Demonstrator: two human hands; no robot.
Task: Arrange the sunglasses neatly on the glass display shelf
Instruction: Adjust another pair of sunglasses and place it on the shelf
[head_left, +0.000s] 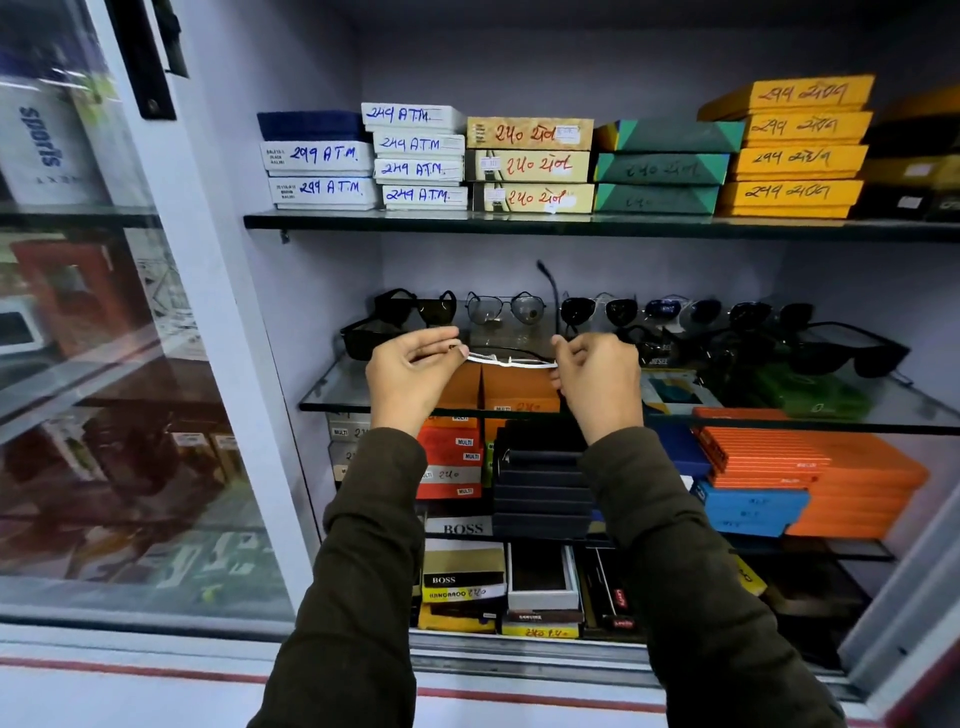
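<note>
An open cabinet with pale walls holds three glass levels: stacked hand-labelled boxes (530, 165) on the top one, more cartons on the bottom, and between them the glass display shelf (332, 392), where a row of dark sunglasses (597, 310) stands along the back with lenses facing outward. A sliding glass door (104, 364) sits to the left. Both arms reach up and forward in dark olive sleeves (363, 545), wrists bent slightly inward, backs of the hands toward the camera. The left hand (410, 374) pinches one end of a white-framed pair of glasses (511, 360) between thumb and fingertips; the right hand (597, 382) is curled closed on the other end in the same way. The pair hangs above the front middle of the glass display shelf, in front of the standing row and not touching the glass as far as can be seen. Its long axis runs left to right, nearly level, seen edge-on from above; which way the lenses face cannot be told.
</note>
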